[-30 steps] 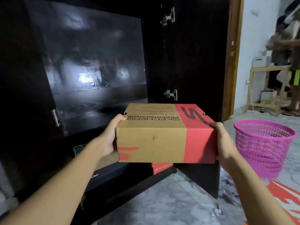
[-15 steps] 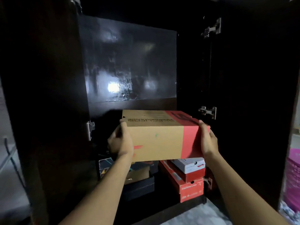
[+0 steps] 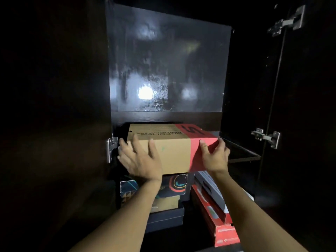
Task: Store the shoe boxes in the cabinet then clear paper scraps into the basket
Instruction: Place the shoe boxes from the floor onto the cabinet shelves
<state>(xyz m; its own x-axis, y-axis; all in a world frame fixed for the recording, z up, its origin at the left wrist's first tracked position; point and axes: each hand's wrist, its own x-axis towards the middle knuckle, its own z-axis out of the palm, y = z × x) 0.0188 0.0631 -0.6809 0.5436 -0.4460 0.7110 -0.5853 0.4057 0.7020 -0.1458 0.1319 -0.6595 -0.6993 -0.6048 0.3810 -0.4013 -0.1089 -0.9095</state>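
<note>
On the left side of the cabinet point(image 3: 167, 51), a metal hinge point(image 3: 111, 149) sat on the frame. Just inside it the left hand point(image 3: 140, 159) lay with fingers spread and nearly straight, flat against the near face of the shoe box point(image 3: 174, 153) and gripping nothing.

The brown-and-red box sat lid-up in the middle of the cabinet opening, just under a dark cross board. Its long axis ran left to right across the cabinet, and it was slightly skewed so the red end came nearer the front. The red end pointed to the cabinet's right, and the lettering on the lid read upside down. Its underside met a patterned black box point(image 3: 176, 184) stacked lower in the cabinet; whether its weight rested there I could not tell.

The right hand point(image 3: 215, 157) clasped the red corner, thumb on the near face and fingers curled round the end. Below it, on the cabinet's right, a grey-white box point(image 3: 212, 190) leaned on a red box point(image 3: 218, 226).

Half a second earlier both hands had clasped the box's ends and held it out before the opening. Since then it had gone deeper and lower, and the left hand had shifted to the near face.
</note>
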